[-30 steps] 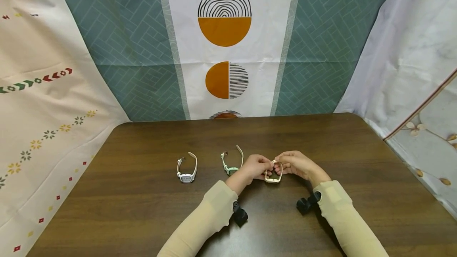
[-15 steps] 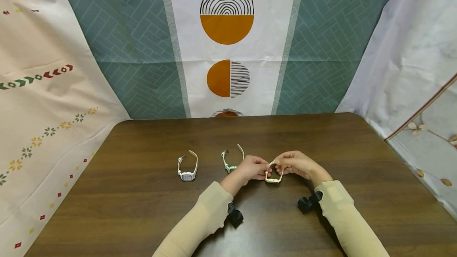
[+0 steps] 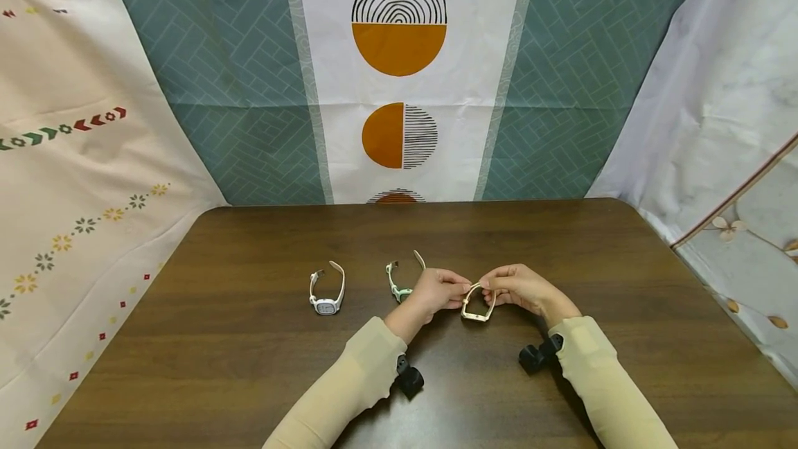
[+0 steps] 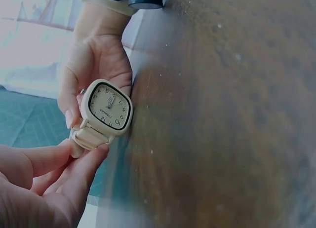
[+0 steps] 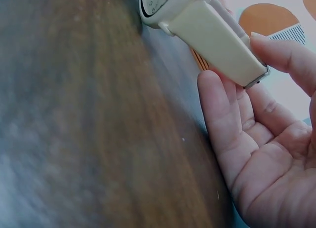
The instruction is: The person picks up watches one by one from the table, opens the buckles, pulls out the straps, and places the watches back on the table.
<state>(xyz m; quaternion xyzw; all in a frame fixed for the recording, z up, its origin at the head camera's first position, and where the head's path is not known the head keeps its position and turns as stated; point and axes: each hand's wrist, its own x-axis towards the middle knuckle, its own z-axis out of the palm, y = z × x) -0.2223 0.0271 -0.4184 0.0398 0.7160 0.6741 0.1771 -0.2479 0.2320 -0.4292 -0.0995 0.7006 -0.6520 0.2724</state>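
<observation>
A cream wristwatch (image 3: 476,317) with a rounded-square case is held between both hands near the middle of the table. Its strap arches up as a loop behind the case. My left hand (image 3: 436,289) pinches the strap on the left side, thumb and fingertips close to the case in the left wrist view. From the right, my right hand (image 3: 522,288) holds the strap between thumb and fingers; in the right wrist view the buckle (image 5: 257,79) shows at that hand's fingers. The watch's numbered dial (image 4: 109,105) faces the left wrist camera.
To the left on the brown table (image 3: 206,338) lies a white watch (image 3: 326,307), strap unfastened. A mint-green watch (image 3: 399,291) lies just beyond the left hand, partly hidden by it. Patterned cloth (image 3: 249,89) hangs behind the table's far edge.
The left hand has shifted slightly left and the strap's top now shows as a clearer arch between the hands. The cream watch stays in both hands, slightly turned.
</observation>
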